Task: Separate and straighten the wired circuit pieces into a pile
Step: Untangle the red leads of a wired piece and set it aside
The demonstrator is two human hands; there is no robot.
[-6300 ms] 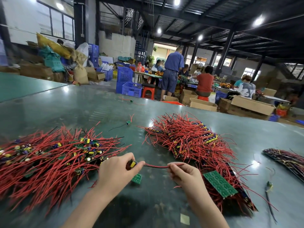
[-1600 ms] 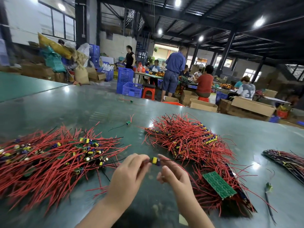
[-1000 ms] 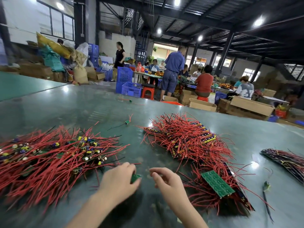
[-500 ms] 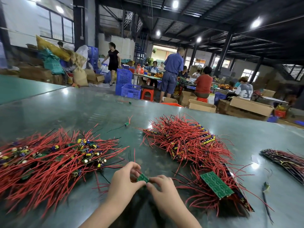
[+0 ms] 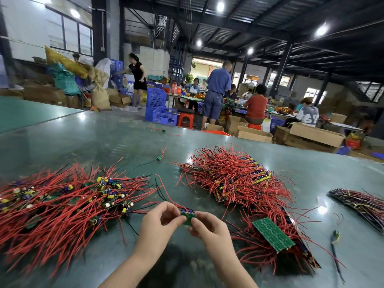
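Observation:
A small green circuit piece [image 5: 188, 216] with red and black wires is pinched between both hands just above the table. My left hand [image 5: 161, 220] grips its left edge and my right hand [image 5: 209, 226] its right edge. Its wires trail up and to the left. To the left lies a loose pile [image 5: 62, 202] of red-wired pieces with yellow and blue capacitors. A denser stack [image 5: 234, 179] of red-wired pieces lies to the right, with a green board panel [image 5: 273, 233] resting on its near end.
The green table [image 5: 104, 142] carries a stray wired piece [image 5: 159, 157] in the middle, another [image 5: 163, 130] farther back, a dark wired bundle [image 5: 361, 202] at the right edge and a loose piece [image 5: 335, 235] near it. People, blue crates and cartons fill the hall beyond.
Both hands have come together on the small green piece and lifted it slightly. Its wires now trail up and left. A person in the background has walked left toward the sacks.

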